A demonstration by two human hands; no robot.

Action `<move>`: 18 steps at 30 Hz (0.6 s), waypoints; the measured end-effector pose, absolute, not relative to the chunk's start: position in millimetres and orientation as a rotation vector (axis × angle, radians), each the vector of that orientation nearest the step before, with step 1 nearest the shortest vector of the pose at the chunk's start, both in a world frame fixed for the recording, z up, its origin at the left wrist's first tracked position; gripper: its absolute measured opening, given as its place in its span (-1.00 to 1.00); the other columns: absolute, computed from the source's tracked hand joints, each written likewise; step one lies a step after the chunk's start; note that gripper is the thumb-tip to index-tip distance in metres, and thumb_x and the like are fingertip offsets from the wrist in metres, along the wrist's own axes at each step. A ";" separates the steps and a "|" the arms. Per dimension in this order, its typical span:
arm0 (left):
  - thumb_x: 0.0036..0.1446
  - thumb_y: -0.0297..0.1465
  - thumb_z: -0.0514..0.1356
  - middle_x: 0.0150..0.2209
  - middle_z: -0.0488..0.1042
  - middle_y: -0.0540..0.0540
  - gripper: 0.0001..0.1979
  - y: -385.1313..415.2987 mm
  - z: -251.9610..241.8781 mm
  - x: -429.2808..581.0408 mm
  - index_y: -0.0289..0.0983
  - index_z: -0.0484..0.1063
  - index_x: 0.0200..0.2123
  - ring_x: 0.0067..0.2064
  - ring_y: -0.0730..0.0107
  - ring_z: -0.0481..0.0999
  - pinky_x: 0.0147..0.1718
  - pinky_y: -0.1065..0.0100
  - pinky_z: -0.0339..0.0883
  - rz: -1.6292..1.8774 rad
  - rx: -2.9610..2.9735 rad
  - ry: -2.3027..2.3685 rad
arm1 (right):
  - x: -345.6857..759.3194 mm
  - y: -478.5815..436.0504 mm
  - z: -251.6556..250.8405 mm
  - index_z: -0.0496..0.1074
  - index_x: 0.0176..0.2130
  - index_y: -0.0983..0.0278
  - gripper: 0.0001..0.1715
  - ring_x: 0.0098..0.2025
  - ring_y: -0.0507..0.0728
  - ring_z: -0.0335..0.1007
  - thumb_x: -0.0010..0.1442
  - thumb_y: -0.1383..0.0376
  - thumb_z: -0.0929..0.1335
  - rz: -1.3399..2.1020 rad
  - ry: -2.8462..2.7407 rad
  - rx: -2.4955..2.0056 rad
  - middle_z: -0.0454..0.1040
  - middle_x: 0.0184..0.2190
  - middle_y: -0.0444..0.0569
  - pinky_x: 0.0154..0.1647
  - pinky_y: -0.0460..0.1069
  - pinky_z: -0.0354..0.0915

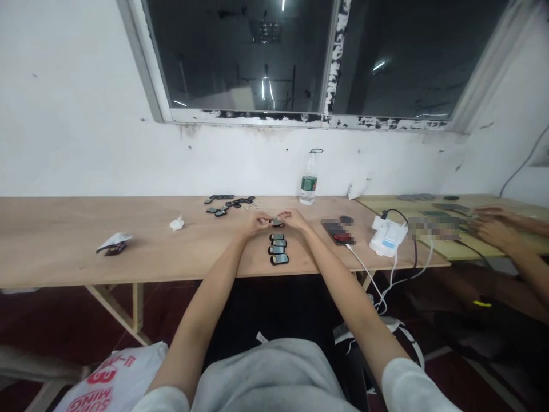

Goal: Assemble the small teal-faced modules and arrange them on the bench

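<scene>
Both hands meet above the table around a small black-framed piece with a greyish, screen-like face. My left hand grips its left side with closed fingers. On the other side, the fingers of my right hand pinch it too. Just nearer to me lie three similar black-framed pieces in a column: the far one, the middle one and the near one. More such pieces are scattered beyond my left hand, beside tiny pale bits too small to name.
A water bottle stands near the wall. To the right are a phone-like device, partly blurred out, and a white power strip with cables. Crumpled tissue and an opened packet lie left. Another person's hands work at the far right.
</scene>
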State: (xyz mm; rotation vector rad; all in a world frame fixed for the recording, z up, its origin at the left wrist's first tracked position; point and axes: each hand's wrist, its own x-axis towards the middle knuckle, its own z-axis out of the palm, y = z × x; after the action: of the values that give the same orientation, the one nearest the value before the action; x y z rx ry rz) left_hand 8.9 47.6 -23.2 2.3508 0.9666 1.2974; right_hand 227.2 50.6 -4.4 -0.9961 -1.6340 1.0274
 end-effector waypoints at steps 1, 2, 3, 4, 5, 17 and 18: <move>0.11 -0.29 0.35 -0.14 0.60 -0.16 -0.72 48.8 -24.2 8.9 -0.28 0.62 -0.12 -0.16 0.25 0.56 -0.22 0.30 0.44 1.309 2.355 0.955 | 224.8 50.9 -4.8 0.51 -0.35 0.33 -0.85 -0.49 0.08 0.51 0.02 0.37 0.52 1.043 -1.606 -0.976 0.59 -0.49 -0.06 -0.43 -0.08 0.39; 0.12 -0.32 0.33 -0.14 0.60 -0.16 -0.73 50.1 -25.1 8.6 -0.28 0.62 -0.12 -0.16 0.26 0.56 -0.21 0.30 0.45 1.308 2.357 0.948 | 222.9 50.7 -5.7 0.52 -0.35 0.33 -0.86 -0.50 0.08 0.52 0.05 0.35 0.51 1.057 -1.586 -0.961 0.60 -0.46 -0.04 -0.44 -0.07 0.40; 0.12 -0.34 0.32 -0.14 0.60 -0.16 -0.74 51.4 -25.8 8.1 -0.29 0.62 -0.12 -0.15 0.26 0.56 -0.21 0.31 0.46 1.294 2.357 0.945 | 221.4 50.3 -6.9 0.52 -0.35 0.34 -0.86 -0.50 0.08 0.52 0.06 0.34 0.51 1.065 -1.568 -0.952 0.61 -0.44 -0.02 -0.45 -0.07 0.40; 0.11 -0.35 0.31 -0.13 0.60 -0.16 -0.75 52.5 -26.3 7.6 -0.29 0.62 -0.14 -0.15 0.26 0.57 -0.20 0.31 0.47 1.275 2.356 0.946 | 220.5 49.7 -8.3 0.52 -0.35 0.34 -0.86 -0.51 0.07 0.52 0.07 0.34 0.51 1.069 -1.554 -0.946 0.61 -0.43 -0.01 -0.46 -0.07 0.40; 0.10 -0.36 0.31 -0.13 0.60 -0.16 -0.75 53.4 -26.4 7.3 -0.29 0.63 -0.15 -0.15 0.26 0.57 -0.19 0.31 0.48 1.251 2.360 0.945 | 220.2 49.1 -9.7 0.52 -0.35 0.35 -0.87 -0.51 0.07 0.52 0.08 0.35 0.51 1.070 -1.543 -0.939 0.60 -0.43 -0.01 -0.47 -0.08 0.40; 0.15 -0.45 0.25 -0.18 0.59 -0.12 -0.81 52.0 -17.0 15.1 -0.26 0.65 -0.19 -0.20 0.32 0.57 -0.14 0.36 0.44 1.050 2.712 0.876 | 231.6 54.7 -19.9 0.52 -0.38 0.35 -0.85 -0.52 0.06 0.52 0.08 0.34 0.53 1.165 -1.493 -0.916 0.60 -0.45 -0.01 -0.38 -0.05 0.49; 0.17 -0.44 0.23 -0.18 0.60 -0.13 -0.80 52.0 -17.2 15.3 -0.26 0.65 -0.18 -0.18 0.31 0.57 -0.15 0.36 0.45 1.051 2.691 0.868 | 232.3 54.9 -20.5 0.52 -0.38 0.35 -0.85 -0.52 0.06 0.53 0.08 0.34 0.53 1.173 -1.489 -0.901 0.61 -0.44 0.00 -0.38 -0.06 0.48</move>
State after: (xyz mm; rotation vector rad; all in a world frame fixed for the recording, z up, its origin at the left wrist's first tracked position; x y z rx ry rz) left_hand 15.3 52.0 -17.2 2.6906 0.8676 1.0508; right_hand 232.3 54.9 -20.5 -0.9007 -1.4894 1.1725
